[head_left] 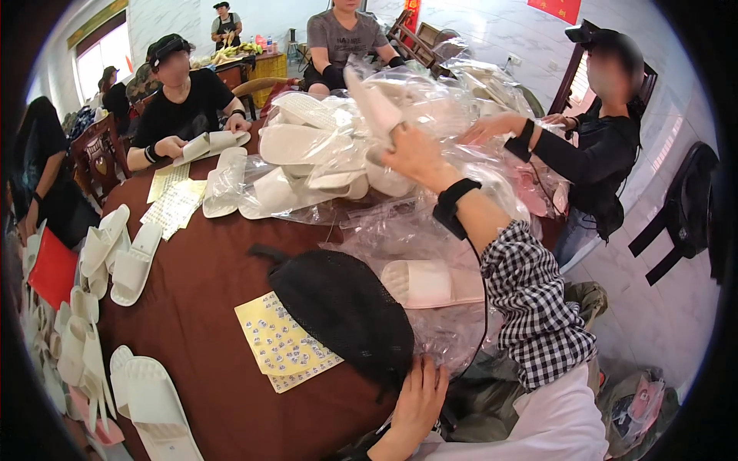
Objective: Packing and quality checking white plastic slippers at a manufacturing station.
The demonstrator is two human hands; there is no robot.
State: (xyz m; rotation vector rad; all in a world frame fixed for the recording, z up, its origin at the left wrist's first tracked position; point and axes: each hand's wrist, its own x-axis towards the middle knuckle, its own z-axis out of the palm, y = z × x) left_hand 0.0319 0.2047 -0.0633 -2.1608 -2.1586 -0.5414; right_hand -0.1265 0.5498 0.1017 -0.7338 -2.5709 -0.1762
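My right hand [417, 156], at the end of a checkered sleeve, is closed on a white slipper [370, 104]. It raises the slipper over a heap of white slippers [307, 146] in clear plastic bags. Near the front edge of the table, my left hand [419, 399] lies with its fingers extended beside a black mesh cap [342, 311] and clear plastic [442, 330]. Just beyond that hand is a single slipper [423, 284] on the plastic. The cap partly covers yellow sheets of round stickers [269, 330].
Loose white slippers [157, 407] line the left side of the brown-covered table [207, 307]. More sticker sheets [175, 207] lie farther back. A person [181, 100] at the far left handles a slipper. Another person [592, 154] on the right reaches into the heap.
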